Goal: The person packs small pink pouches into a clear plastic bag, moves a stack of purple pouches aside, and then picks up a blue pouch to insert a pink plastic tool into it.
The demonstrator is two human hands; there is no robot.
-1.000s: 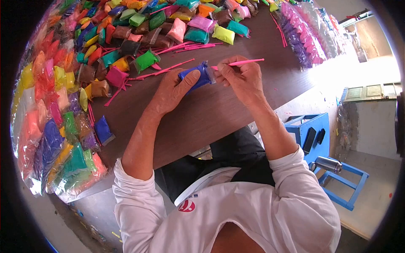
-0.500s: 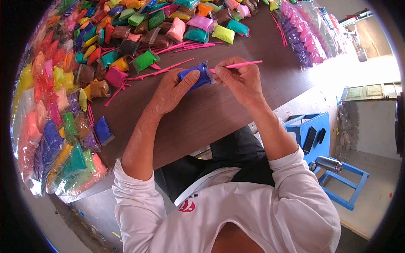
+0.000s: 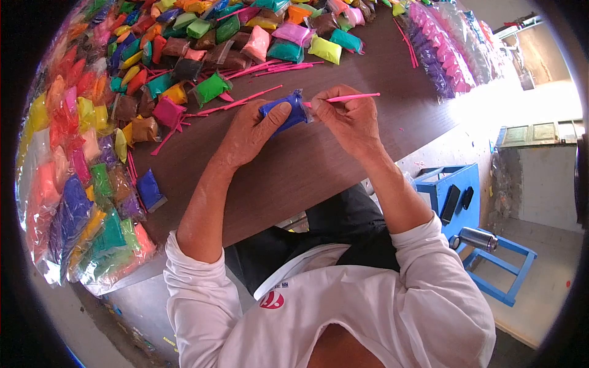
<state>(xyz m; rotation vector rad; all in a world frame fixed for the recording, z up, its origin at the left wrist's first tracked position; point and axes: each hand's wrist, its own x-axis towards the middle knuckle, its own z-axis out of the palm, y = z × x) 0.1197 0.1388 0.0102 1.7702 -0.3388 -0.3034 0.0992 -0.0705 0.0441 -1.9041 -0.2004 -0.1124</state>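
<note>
A small blue packet [image 3: 289, 115] in clear film is held by my left hand [image 3: 254, 130], its thumb pressed on the packet's face. Just to the right, my right hand [image 3: 348, 120] grips a thin pink stick [image 3: 353, 97] between thumb and fingers. One end of the stick points right, past the knuckles; a pink end shows beside the packet's right edge. The fingertips of my right hand are close to the film there, and whether they touch it cannot be made out. Both hands are over the brown tabletop [image 3: 270, 184].
Many coloured packets lie heaped at the left and back, among them a green packet [image 3: 211, 88] and a yellow one [image 3: 325, 49]. Pink sticks [image 3: 239, 105] lie beside them. Bagged purple packets [image 3: 432, 67] stand back right. A blue stool [image 3: 469, 202] and steel flask [image 3: 478, 238] are at right.
The right end of the pink stick has dipped slightly, and my right hand has turned a little. My left hand and the blue packet have hardly moved.
</note>
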